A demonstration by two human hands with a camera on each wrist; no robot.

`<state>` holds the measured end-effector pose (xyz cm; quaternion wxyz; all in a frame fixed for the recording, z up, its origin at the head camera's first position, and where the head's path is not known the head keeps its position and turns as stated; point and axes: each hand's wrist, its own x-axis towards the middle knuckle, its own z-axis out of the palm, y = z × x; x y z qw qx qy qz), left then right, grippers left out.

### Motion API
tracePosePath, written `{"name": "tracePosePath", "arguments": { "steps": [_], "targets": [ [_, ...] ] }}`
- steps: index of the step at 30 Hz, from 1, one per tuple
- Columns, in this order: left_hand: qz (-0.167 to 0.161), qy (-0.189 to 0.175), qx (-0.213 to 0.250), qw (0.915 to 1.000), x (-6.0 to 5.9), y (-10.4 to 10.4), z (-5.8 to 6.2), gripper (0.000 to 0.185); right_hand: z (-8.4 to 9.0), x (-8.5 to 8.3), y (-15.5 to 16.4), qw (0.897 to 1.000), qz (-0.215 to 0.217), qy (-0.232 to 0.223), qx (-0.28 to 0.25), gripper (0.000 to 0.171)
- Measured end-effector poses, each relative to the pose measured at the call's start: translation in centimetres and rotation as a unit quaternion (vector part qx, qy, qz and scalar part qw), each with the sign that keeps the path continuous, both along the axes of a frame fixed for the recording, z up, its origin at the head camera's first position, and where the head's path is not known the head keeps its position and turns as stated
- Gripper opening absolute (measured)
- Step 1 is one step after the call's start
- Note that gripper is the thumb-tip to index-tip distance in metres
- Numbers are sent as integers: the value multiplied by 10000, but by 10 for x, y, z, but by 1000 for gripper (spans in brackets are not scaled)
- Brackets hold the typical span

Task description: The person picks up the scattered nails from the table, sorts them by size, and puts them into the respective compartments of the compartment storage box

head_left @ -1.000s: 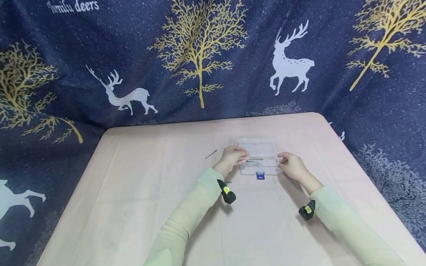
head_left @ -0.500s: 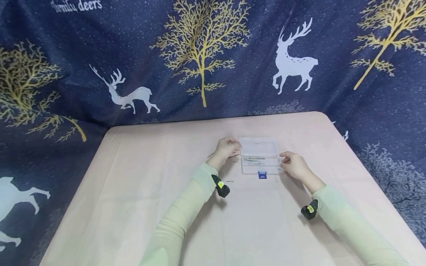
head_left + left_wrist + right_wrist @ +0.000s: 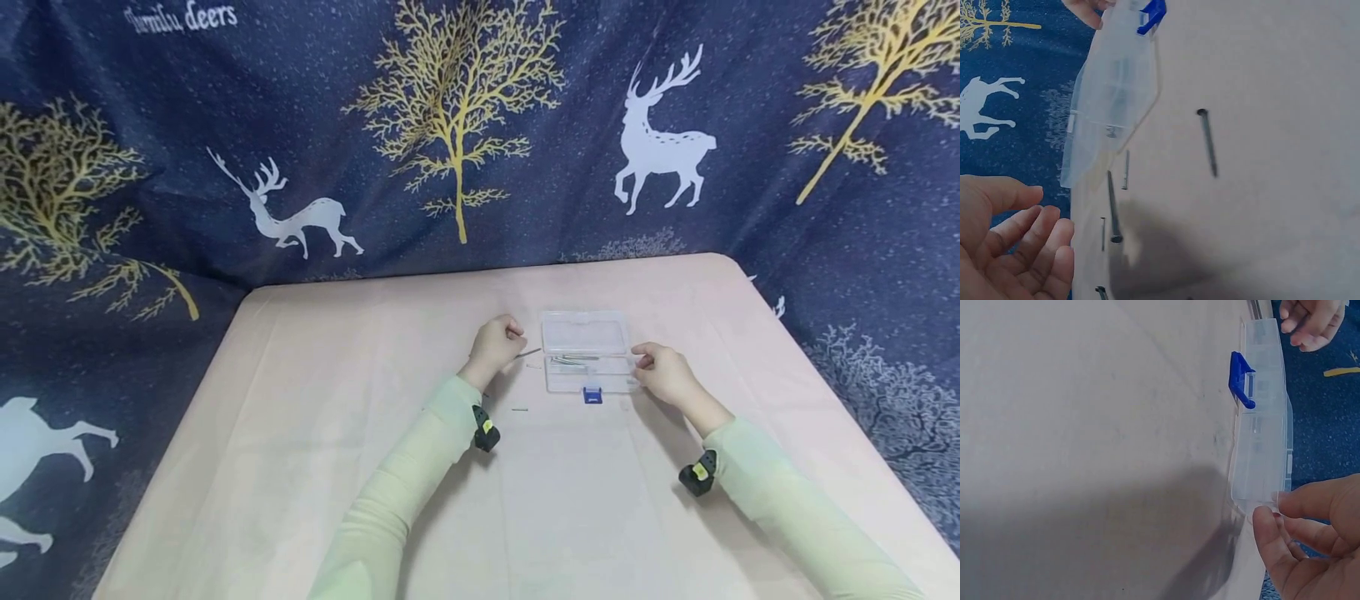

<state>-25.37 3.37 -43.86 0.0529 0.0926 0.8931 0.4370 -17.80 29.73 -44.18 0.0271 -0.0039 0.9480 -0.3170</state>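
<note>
Head view: a clear plastic box (image 3: 587, 354) with a blue latch (image 3: 592, 395) lies open on the pink table (image 3: 300, 433), a little past centre toward 1 o'clock. The left hand (image 3: 495, 342) sits at the box's 9 o'clock, fingers curled in; a thin nail (image 3: 529, 353) lies between it and the box, but whether the fingers pinch it I cannot tell. The right hand (image 3: 663, 372) rests at the box's 3 o'clock, fingertips on its end.

Left wrist view: the left hand (image 3: 1010, 244) shows loosely bent fingers holding nothing visible (palm partly out of frame). Nails (image 3: 1207, 142) lie loose on the cloth at the box's (image 3: 1113, 94) 5 o'clock.

Right wrist view: the right hand (image 3: 1310, 540) touches the box's (image 3: 1263, 419) corner with thumb and fingertips, loosely spread. The latch (image 3: 1240, 379) sticks out at 9 o'clock.
</note>
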Motion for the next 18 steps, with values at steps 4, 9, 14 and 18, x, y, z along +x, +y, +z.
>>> {"name": "tracePosePath", "arguments": {
  "steps": [4,9,14,18],
  "targets": [
    [-82,131,-341,9993,1,-2,-3,11,1,0,1,10000,-13,-9,-13,41],
    [-222,130,-1076,9939,3,-4,-10,16,0,0,2,10000,-12,2,-57,41],
    [-408,385,-1875,9807,6,-5,-17,16,-2,0,3,10000,5,31,-37,40],
    [-523,673,-2355,9681,8,-4,-20,11,-3,0,3,10000,2,56,-42,40]
  ]
}}
